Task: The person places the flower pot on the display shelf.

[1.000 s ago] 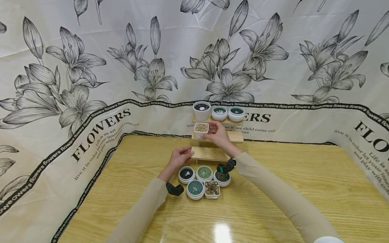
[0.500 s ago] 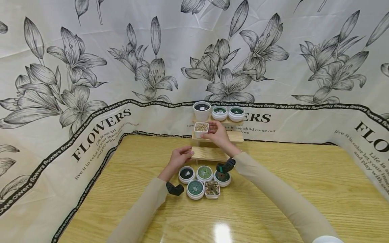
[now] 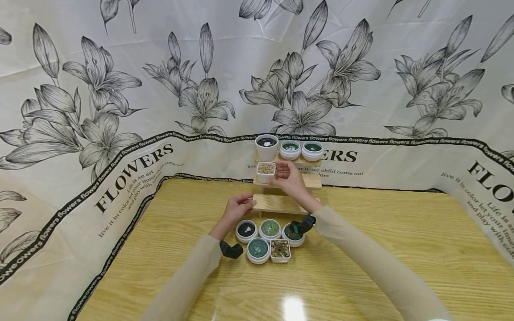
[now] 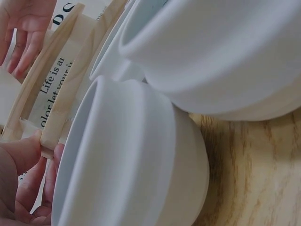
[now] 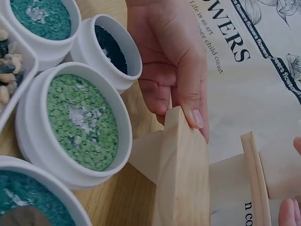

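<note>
In the head view a small square white pot point(image 3: 266, 172) filled with pale pebbles stands at the left end of the middle step of a wooden tiered stand point(image 3: 277, 203). My right hand point(image 3: 291, 180) is beside its right side, fingers loosely spread; the right wrist view shows a gap between thumb and pot. My left hand point(image 3: 237, 210) pinches the left end of the lowest step between thumb and fingers, also plain in the left wrist view, where the wooden board point(image 4: 70, 80) shows its edge.
On the top step sit a taller white pot point(image 3: 267, 147) and two low round pots, one a green-filled pot point(image 3: 312, 150). In front of the stand are several round pots, including a light green-filled pot point(image 3: 270, 228), and a square pebble pot point(image 3: 280, 250). A printed cloth point(image 3: 209, 151) hangs behind.
My right hand has loosened from the square pot and shifted slightly right, its wrist swinging outward. The pot stays on the middle step. My left hand keeps its place on the lowest step.
</note>
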